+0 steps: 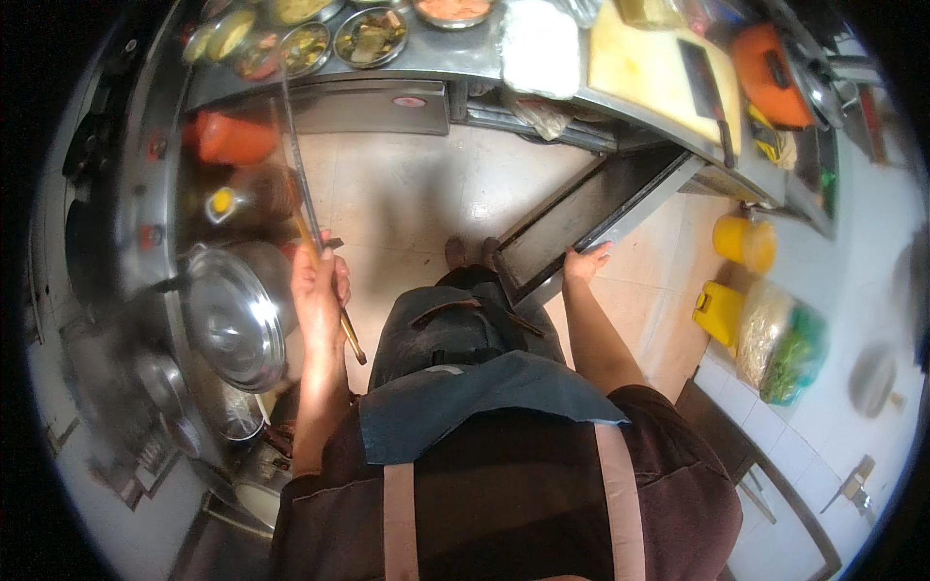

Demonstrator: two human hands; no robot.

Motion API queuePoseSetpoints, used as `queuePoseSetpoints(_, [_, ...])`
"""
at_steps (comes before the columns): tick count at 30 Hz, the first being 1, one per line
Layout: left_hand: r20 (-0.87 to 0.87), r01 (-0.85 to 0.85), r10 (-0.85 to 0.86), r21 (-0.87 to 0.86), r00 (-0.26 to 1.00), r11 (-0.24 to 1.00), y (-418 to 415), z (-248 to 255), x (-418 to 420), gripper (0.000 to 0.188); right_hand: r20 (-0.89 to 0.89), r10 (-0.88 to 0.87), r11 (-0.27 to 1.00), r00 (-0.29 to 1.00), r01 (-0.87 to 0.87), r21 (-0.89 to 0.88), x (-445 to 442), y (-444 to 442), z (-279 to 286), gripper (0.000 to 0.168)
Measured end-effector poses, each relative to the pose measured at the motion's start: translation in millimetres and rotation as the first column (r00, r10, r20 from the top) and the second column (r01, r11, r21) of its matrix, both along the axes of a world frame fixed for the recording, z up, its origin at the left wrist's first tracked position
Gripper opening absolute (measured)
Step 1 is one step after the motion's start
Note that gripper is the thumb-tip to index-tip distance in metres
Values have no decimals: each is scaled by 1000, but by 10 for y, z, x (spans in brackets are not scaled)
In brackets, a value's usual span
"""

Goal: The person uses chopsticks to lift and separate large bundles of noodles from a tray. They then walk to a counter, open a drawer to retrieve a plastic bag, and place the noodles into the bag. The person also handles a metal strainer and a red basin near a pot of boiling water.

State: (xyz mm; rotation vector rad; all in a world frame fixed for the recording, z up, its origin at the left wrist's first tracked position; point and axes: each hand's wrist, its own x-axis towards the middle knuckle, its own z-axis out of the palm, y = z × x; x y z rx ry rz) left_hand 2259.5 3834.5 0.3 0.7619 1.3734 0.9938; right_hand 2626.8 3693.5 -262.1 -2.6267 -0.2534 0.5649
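Note:
My left hand (320, 279) grips a long, thin utensil (298, 156) with a dark metal shaft. A wooden handle end (352, 338) sticks out below my fist; the upper part is blurred, so its exact kind is unclear. At the right, my right hand (587, 263) is on the outer edge of an open door (556, 218) of the under-counter unit, its fingers over the metal rim. The door has a dark gasket around its inner panel and stands swung out from the steel counter (465, 62), close to my legs.
Several bowls of food (370, 38) line the counter. A cleaver (705, 87) lies on a cutting board (632, 65). Left stands a large lidded pot (236, 319) beside the stove (149, 196). Yellow containers (745, 241) and bagged greens (792, 367) are at the right.

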Motion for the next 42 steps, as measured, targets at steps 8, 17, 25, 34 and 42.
queuePoseSetpoints(8, [-19, 149, -149, 10, 989, 989, 234, 18, 223, 25, -71, 28, 991, 997, -37, -132, 209, -223, 76, 108])
queuePoseSetpoints(17, [-109, 218, -197, 238, 974, 947, 600, 242, 52, 25, 7, 60, 982, 998, -58, -181, 400, -550, 64, 109])
queuePoseSetpoints(25, [-135, -12, 39, 195, 990, 981, 363, 140, -717, 24, -66, 60, 962, 996, -75, -261, 549, -774, 148, 109])
queuePoseSetpoints(34, [-178, 133, -78, 324, 981, 936, 800, 447, -216, 15, -91, 65, 960, 994, -88, -267, 555, -793, 104, 112])
queuePoseSetpoints(42, [-167, 274, -230, 326, 959, 905, 815, 311, 51, 27, -94, 51, 973, 994, -71, -219, 541, -666, 82, 118])
